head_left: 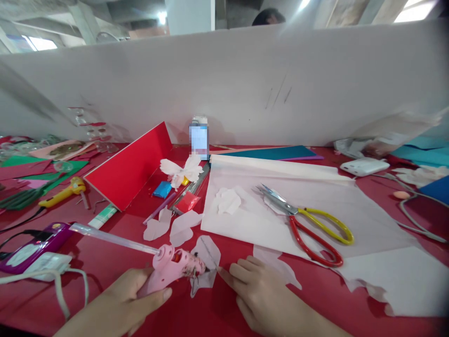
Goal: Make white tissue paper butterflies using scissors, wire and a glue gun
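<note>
My left hand (135, 295) grips a pink hot glue gun (171, 269) with a clear glue stick (112, 238) poking out of its back. The gun's nozzle touches a thin wire lying on a pale paper petal (207, 262) on the red table (105, 260). My right hand (261, 292) rests just right of the petal, fingers curled, with the fingertips pinching the wire's end against the table. More cut petals (173, 227) lie just beyond the gun.
Red and yellow scissors (308, 222) lie on a large white tissue sheet (301, 206). A folded red card (129, 166), a paper flower (182, 171), a small bottle (199, 138), a yellow cutter (63, 193), a purple device (35, 245) and cables lie around. A white partition stands behind.
</note>
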`<action>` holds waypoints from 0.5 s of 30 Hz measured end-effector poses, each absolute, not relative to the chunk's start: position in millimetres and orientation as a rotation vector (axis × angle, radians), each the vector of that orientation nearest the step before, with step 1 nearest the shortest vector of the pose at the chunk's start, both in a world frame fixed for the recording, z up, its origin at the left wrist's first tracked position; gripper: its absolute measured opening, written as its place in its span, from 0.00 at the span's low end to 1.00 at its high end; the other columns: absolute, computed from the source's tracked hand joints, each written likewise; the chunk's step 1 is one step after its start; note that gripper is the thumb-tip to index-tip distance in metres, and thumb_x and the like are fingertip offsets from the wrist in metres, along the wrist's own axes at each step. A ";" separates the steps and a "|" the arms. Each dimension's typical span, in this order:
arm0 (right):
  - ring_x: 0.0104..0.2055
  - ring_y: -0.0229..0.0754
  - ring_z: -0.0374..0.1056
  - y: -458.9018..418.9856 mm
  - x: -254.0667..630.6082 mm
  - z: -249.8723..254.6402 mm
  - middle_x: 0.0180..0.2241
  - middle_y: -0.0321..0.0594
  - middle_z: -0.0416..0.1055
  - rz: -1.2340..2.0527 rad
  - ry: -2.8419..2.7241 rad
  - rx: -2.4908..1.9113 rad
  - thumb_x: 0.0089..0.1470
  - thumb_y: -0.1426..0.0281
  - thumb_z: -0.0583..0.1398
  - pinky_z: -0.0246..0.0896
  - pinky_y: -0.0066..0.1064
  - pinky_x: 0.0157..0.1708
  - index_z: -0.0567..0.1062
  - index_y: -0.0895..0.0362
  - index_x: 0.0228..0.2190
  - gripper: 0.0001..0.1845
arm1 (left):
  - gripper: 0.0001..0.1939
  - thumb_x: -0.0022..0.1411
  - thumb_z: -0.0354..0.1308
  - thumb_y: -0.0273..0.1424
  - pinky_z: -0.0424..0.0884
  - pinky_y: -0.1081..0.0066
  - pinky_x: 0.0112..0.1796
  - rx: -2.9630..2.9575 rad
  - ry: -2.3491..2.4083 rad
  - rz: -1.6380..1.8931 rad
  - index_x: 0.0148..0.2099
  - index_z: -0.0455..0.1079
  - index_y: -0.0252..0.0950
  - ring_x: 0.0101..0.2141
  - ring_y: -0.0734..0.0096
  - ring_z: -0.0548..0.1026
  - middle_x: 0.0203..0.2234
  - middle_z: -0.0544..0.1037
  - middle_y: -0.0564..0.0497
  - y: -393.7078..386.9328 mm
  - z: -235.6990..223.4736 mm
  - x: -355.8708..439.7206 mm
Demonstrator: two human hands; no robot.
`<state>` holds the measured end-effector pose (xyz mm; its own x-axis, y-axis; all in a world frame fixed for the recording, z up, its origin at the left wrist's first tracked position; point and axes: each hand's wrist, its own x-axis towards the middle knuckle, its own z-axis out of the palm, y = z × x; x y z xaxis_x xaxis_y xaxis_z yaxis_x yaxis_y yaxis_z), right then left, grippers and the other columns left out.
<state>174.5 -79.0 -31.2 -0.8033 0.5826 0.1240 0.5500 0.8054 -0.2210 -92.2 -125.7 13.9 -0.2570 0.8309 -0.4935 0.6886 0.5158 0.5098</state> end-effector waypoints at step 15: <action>0.30 0.41 0.58 -79.5 174.6 -32.2 0.32 0.38 0.69 0.215 -2.750 -0.835 0.49 0.79 0.54 0.49 0.34 0.30 0.68 0.61 0.51 0.26 | 0.24 0.47 0.51 0.56 0.63 0.70 0.26 1.246 1.986 0.160 0.27 0.58 0.40 0.19 0.68 0.67 0.12 0.64 0.58 -127.6 7.6 -102.4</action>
